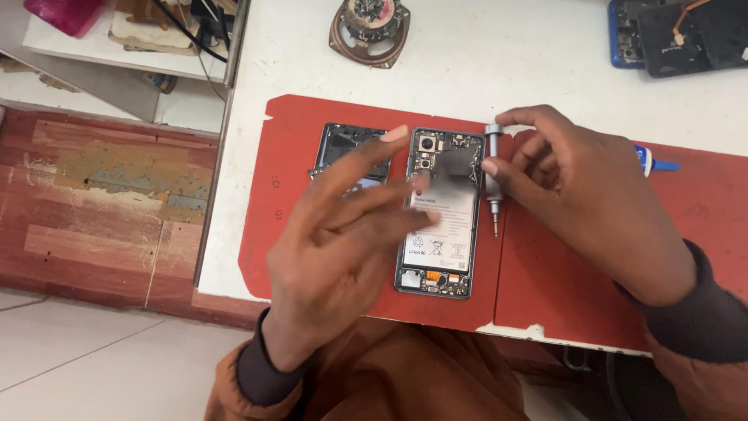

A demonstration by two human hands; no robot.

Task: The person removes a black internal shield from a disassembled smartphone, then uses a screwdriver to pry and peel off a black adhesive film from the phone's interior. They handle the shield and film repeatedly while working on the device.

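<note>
**Opened phone on the mat, driver at the ready**

Seen from above at a white workbench [483,62]: an opened smartphone [439,212], back cover off, lying face down on a red work mat [312,234], camera end away from the body, white battery label and circuit boards exposed. Placed squarely in the middle of the mat, apparently so that small parts stay on the soft surface and within easy reach.

Right hand [576,195] clamped on a small grey precision screwdriver [492,175], thumb and fingertips pinching the barrel, tip pointing down toward the mat just beside the phone's right edge. Held upright near the cap, a grip suited to fine turning rather than force.

Left hand [343,234] empty, fingers spread apart and blurred, hovering over the phone's left side and partly hiding it; whether touching the frame, impossible to tell.

Beside the phone, on the left, a removed back cover [343,148], dark inside face up, kept close on the same mat. Farther off: a round loudspeaker [369,30] at the bench's far edge, another dismantled blue device [678,35] at the top right corner, and a small blue-capped glue tube [653,161] behind the right hand.
</note>
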